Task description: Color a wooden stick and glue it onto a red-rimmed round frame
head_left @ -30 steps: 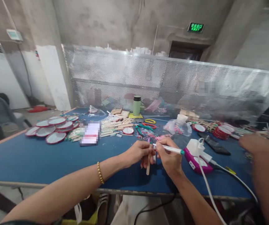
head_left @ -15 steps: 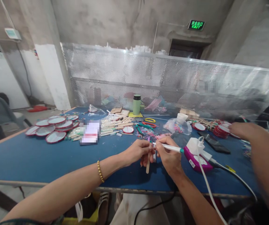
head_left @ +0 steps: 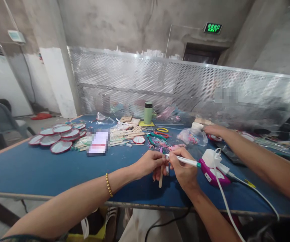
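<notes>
My left hand is closed around a flat wooden stick, which points down toward me. A purple tip shows just above those fingers; I cannot make out what it belongs to. In my right hand is a white marker pen with a teal end, held in a writing grip. The pen's tip meets the fingers of my left hand near the upper part of the stick. A short whitish piece hangs between the two hands, partly hidden by fingers.
Round red-rimmed discs are piled at left, near a phone. Wooden sticks, pliers and a green bottle lie beyond my hands. At right are a magenta power strip and a co-worker's arm.
The co-worker's arm has swung left across the right side, its hand now by the white cup and discs. My hands stay nearly in place, pen against the stick.
</notes>
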Tool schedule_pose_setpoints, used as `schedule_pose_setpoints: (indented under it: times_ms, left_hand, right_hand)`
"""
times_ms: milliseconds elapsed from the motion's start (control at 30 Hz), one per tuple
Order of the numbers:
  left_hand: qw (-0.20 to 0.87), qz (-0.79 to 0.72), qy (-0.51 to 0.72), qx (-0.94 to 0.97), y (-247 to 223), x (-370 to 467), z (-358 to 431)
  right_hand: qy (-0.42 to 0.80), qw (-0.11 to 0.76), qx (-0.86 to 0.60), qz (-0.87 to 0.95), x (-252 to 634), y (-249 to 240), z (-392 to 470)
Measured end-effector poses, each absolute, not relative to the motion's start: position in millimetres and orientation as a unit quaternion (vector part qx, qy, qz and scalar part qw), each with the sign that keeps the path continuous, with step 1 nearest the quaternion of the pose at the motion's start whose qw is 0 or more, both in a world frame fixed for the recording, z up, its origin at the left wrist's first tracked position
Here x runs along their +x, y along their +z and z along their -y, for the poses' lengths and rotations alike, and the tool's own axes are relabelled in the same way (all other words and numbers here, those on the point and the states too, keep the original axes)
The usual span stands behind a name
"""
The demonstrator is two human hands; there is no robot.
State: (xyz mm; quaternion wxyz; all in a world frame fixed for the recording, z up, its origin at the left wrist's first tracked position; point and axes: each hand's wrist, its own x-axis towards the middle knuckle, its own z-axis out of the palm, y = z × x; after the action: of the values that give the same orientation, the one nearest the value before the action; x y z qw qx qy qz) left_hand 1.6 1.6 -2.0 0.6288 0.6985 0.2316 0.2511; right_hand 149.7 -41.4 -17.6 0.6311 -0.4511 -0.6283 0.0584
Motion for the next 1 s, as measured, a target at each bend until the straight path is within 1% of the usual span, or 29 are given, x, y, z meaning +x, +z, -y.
schedule_pose_setpoints:
  times_ms: [300,633,1000]
  left_hand:
    - [0.646,-0.215,0.252,0.688,-5,3,-2]
    - [0.639,-0.218,0.256,0.692,-6,2,-3]
    - [0.637,-0.224,0.25,0.694,-6,3,-3]
  right_hand:
    - [0.062,0.621,-0.454,0.636,150,-19,39]
    - [0.114,0.612,-0.467,0.628,161,-34,34]
    - [0.099,0.614,-0.449,0.641,164,-36,31]
